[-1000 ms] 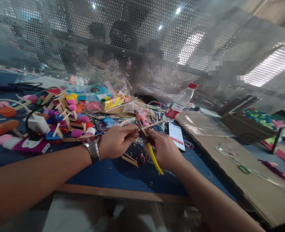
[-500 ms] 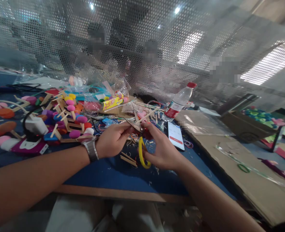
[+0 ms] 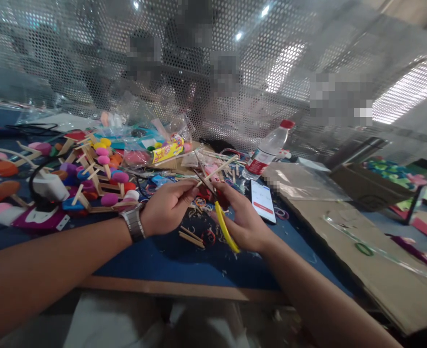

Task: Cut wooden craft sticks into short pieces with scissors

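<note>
Blue tabletop (image 3: 144,263) runs beneath the phone (image 3: 262,202). Left of the phone, the person's left hand (image 3: 167,207) pinches one end of a wooden stick (image 3: 225,166), seemingly to steady it across the scissors (image 3: 223,225). Nearer the phone, the right hand (image 3: 242,217) curls around their yellow handles, probably for control. Short sticks (image 3: 192,239) lie left of the phone, perhaps for easy reach.

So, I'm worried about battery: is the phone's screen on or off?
On: the phone shows a bright white screen, with a red bar low on it.
</note>
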Motion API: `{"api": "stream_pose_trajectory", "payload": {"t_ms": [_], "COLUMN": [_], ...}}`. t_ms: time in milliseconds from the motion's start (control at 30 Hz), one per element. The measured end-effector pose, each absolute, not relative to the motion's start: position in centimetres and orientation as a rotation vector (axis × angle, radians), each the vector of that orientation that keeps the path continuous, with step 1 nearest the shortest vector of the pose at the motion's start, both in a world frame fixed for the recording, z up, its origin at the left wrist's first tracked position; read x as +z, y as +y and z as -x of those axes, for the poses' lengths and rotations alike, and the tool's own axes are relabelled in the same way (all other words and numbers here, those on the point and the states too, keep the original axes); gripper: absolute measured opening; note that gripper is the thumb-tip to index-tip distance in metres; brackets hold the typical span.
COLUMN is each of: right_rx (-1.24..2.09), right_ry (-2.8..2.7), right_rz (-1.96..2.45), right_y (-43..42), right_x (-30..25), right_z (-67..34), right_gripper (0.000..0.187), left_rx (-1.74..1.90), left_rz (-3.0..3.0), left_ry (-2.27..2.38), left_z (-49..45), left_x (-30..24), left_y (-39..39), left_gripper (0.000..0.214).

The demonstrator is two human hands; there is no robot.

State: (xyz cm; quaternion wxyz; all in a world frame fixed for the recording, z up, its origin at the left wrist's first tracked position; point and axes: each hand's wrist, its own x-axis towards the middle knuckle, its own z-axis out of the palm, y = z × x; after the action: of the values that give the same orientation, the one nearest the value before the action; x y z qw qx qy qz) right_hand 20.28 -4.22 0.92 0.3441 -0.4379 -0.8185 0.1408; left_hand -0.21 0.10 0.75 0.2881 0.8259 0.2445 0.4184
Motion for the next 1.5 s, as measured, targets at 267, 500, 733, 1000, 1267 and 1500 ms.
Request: {"api": "stream_pose_trajectory", "payload": {"t_ms": [267, 500, 733, 1000, 1267, 1500], "right_rx": [0.880, 1.139, 1.231, 1.214, 1.307, 1.472], "right_ry": [-1.910, -1.779, -1.757, -1.808, -1.744, -1.621], "right_rz": [1.091, 1.059, 1.024, 1.057, 0.983, 0.868], "right_y": [-4.0, -4.5, -4.3, -4.3, -4.5, -4.5], "right_x": [0.1, 1.4, 0.7, 1.3, 0.6, 0.6], "right_z": [-20.5, -19.7, -20.1, -20.0, -19.8, -19.8], "right_gripper": [0.051, 0.046, 0.034, 0.039, 0.040, 0.035], "left_rx": [1.034, 1.044, 1.019, 1.072, 1.134, 1.133], "left_rz": [-2.270, -2.263, -2.319, -2.289, -2.298, -2.287], "left_ry": [0.821, 0.889, 0.972, 0.971, 0.935, 0.888], "left_z": [0.3, 0.2, 0.3, 0.2, 0.6, 0.6], "left_x": [1.1, 0.8, 1.0, 0.8, 1.1, 1.2], "left_y": [0.0, -0.1, -0.1, 0.3, 0.8, 0.9], "left_gripper": [0.029, 0.029, 0.031, 0.033, 0.030, 0.030]}}
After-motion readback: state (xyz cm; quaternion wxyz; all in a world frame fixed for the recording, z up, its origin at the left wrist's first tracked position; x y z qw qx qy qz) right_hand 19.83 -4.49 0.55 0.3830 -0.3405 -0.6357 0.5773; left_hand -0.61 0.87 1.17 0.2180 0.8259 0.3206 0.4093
